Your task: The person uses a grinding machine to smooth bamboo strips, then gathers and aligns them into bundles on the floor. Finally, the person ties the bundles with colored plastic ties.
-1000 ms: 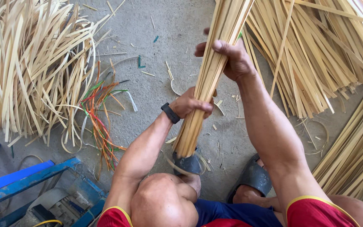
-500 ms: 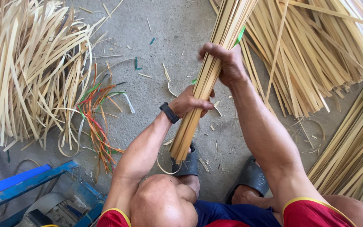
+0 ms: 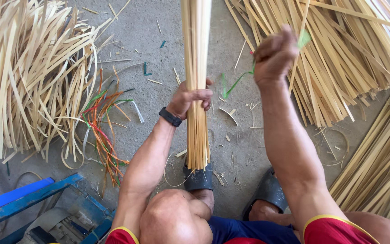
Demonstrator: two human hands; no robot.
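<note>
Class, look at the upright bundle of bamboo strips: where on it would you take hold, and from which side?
Grip the bundle of bamboo strips around its middle, coming in from the side, as the left hand does. It stands upright with its lower end on the sandal, so a mid-height wrap likely keeps the thin strips together.

The bundle of bamboo strips (image 3: 196,86), earlier leaning up to the right, now stands upright, its foot resting on the dark sandal (image 3: 198,177). The right hand (image 3: 274,56), which clasped the bundle from above in both earlier views, is now off it, raised to the right of the bundle and pinching a green strap (image 3: 236,82) that runs back towards the bundle. The left hand (image 3: 189,98) alone grips the bundle now.
</note>
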